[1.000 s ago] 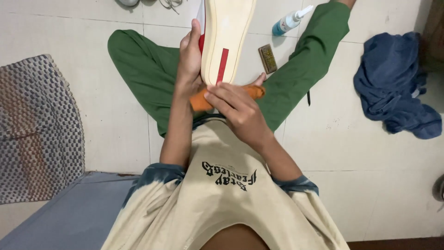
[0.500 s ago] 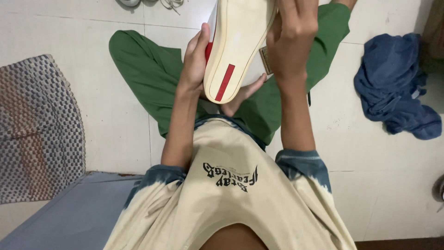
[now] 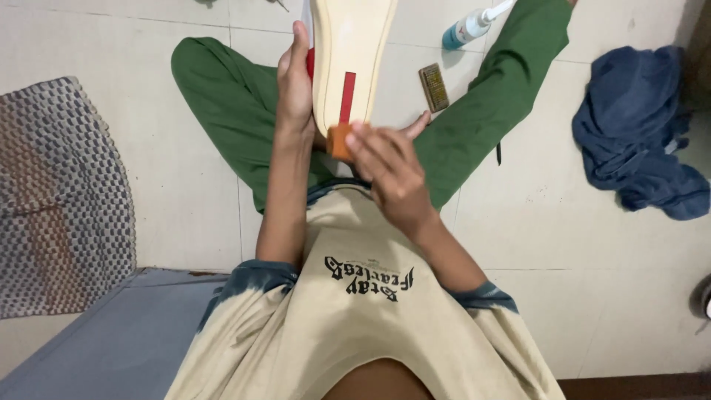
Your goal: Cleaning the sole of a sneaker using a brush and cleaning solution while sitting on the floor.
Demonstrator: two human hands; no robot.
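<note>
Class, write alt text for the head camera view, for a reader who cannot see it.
A seated person's left hand holds a cream-soled shoe sole-up while the right hand presses a small orange block against its heel. A spray bottle and blue cloth lie on the tiled floor.

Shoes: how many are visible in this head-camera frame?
1. A cream-soled shoe with a red stripe is held sole-up by the left hand; the right hand presses a small orange block against its heel. Others may lie beyond the frame.
</note>
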